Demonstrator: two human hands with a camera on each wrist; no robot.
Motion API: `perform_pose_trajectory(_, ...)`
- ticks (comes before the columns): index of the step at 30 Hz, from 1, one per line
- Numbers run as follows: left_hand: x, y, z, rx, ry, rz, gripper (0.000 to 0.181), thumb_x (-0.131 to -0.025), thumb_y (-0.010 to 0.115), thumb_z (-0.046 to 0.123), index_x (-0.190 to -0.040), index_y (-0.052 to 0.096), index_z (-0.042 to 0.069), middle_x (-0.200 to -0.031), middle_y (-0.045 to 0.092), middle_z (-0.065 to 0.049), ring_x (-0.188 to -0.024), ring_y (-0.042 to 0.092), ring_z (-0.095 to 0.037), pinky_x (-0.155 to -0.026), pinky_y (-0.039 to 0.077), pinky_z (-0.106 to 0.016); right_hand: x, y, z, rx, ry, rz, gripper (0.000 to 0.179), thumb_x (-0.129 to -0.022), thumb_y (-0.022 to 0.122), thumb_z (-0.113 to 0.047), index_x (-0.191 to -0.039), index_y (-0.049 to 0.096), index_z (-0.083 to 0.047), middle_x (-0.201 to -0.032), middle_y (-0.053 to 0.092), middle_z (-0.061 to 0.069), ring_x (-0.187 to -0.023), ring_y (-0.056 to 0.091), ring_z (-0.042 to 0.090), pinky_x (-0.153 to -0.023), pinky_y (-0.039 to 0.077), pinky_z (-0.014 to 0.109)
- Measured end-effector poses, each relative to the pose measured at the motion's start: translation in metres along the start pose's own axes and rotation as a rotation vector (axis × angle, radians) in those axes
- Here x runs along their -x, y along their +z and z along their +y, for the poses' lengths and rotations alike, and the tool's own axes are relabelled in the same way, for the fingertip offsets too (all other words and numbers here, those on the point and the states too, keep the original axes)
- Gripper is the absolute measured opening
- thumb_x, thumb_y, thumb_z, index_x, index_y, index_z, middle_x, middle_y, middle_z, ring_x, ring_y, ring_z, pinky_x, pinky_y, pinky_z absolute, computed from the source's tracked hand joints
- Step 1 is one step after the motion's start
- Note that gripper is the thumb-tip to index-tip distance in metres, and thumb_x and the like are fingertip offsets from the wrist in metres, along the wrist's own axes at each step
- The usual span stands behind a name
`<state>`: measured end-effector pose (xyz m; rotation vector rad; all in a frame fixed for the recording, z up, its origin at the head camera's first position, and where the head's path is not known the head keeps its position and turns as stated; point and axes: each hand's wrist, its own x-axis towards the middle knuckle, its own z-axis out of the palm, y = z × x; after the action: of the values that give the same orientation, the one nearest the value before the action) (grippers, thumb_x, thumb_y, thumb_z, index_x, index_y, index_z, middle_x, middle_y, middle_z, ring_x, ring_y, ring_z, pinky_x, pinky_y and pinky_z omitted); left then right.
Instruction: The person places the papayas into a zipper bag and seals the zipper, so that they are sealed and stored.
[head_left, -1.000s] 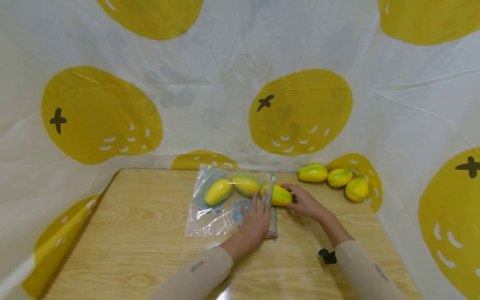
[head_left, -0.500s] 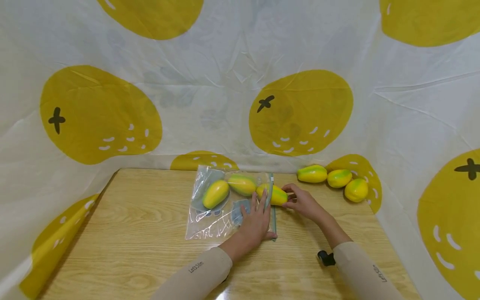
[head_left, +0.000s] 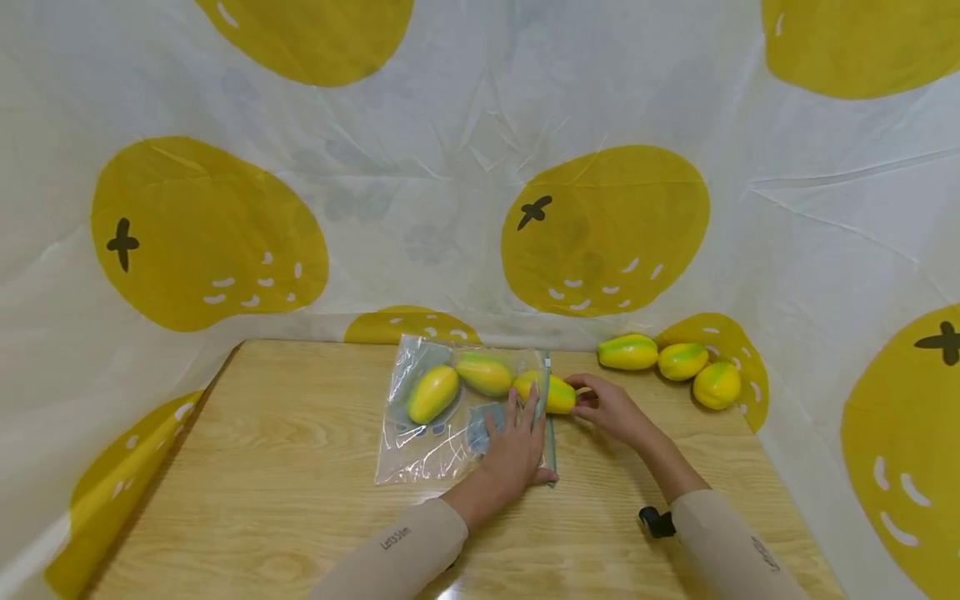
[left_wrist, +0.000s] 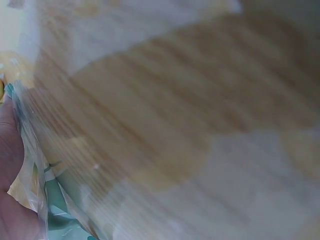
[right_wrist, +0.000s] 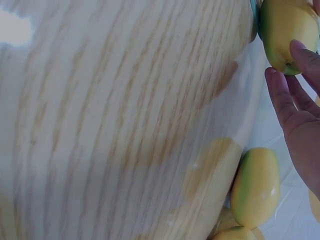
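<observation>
A clear zip bag (head_left: 416, 458) with a green-edged mouth lies on the table, its opening facing right. Two glossy yellow-green papayas (head_left: 433, 395) rest inside it. A third papaya (head_left: 561, 395) lies across the mouth, its left part under the film and its right end outside. My left hand (head_left: 512, 450) rests on the bag by the mouth, fingers spread and fairly straight; the left wrist view catches only part of it beside the bag edge. With thumb and fingertips, my right hand (head_left: 609, 410) holds the outer end of that third papaya, as the right wrist view (right_wrist: 300, 110) confirms.
Three more papayas (head_left: 682, 362) sit in a row at the back right corner of the wooden table (head_left: 300, 517). A white curtain (head_left: 420, 208) printed with big yellow fruit hangs behind and along the sides.
The third papaya has shifted slightly left into the bag mouth, with my right hand following. The papayas inside have shifted a little left. My left hand has stayed in place.
</observation>
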<state>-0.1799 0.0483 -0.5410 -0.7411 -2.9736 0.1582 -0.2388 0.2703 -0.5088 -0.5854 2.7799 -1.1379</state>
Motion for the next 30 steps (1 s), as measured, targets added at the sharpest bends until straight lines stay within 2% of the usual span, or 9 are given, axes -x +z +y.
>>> perform_pose_trajectory(4, -0.001, -0.001, -0.001, 0.016, 0.005, -0.005, 0.119, -0.077, 0.058, 0.085, -0.166, 0.022, 0.015, -0.175, -0.007, -0.013, -0.159, 0.011, -0.043, -0.105, 0.045, -0.068, -0.003, 0.002, -0.005, -0.005, 0.031, 0.023, 0.044, -0.094, 0.075, -0.007, -0.135, 0.060, -0.003, -0.134, 0.065, 0.021, -0.113, 0.070, 0.038, -0.092, 0.059, 0.044)
perform_pose_trajectory(9, -0.001, 0.000, -0.002, 0.010, -0.005, -0.015, 0.121, -0.077, 0.058, 0.086, -0.166, 0.020, 0.015, -0.175, -0.008, -0.012, -0.159, 0.010, -0.043, -0.106, 0.045, -0.068, -0.007, 0.006, -0.008, -0.010, 0.029, 0.039, 0.041, -0.093, 0.076, -0.008, -0.131, 0.061, 0.000, -0.131, 0.067, 0.023, -0.110, 0.071, 0.038, -0.089, 0.060, 0.041)
perform_pose_trajectory(20, 0.000, 0.001, -0.002, -0.051, 0.019, 0.044, 0.120, -0.077, 0.055, 0.089, -0.166, 0.024, 0.014, -0.175, 0.002, -0.012, -0.158, 0.017, -0.044, -0.102, 0.049, -0.066, -0.009, 0.016, -0.012, -0.054, 0.073, 0.052, 0.042, -0.093, 0.076, -0.012, -0.131, 0.061, -0.002, -0.127, 0.069, 0.021, -0.107, 0.072, 0.037, -0.086, 0.061, 0.038)
perform_pose_trajectory(26, 0.000, 0.001, -0.002, -0.033, 0.030, 0.040, 0.120, -0.078, 0.055, 0.087, -0.166, 0.021, 0.014, -0.175, 0.000, -0.012, -0.158, 0.013, -0.045, -0.102, 0.047, -0.068, -0.012, 0.018, -0.014, -0.049, 0.078, 0.060, 0.041, -0.093, 0.076, -0.012, -0.131, 0.063, -0.004, -0.127, 0.070, 0.018, -0.103, 0.073, 0.029, -0.083, 0.061, 0.034)
perform_pose_trajectory(30, 0.001, 0.001, -0.002, -0.019, 0.037, 0.049, 0.119, -0.078, 0.057, 0.086, -0.166, 0.022, 0.014, -0.175, 0.000, -0.012, -0.158, 0.012, -0.045, -0.102, 0.047, -0.069, -0.014, 0.019, -0.014, -0.048, 0.061, 0.056, 0.040, -0.094, 0.074, -0.008, -0.132, 0.063, -0.002, -0.127, 0.070, 0.020, -0.102, 0.074, 0.030, -0.083, 0.061, 0.034)
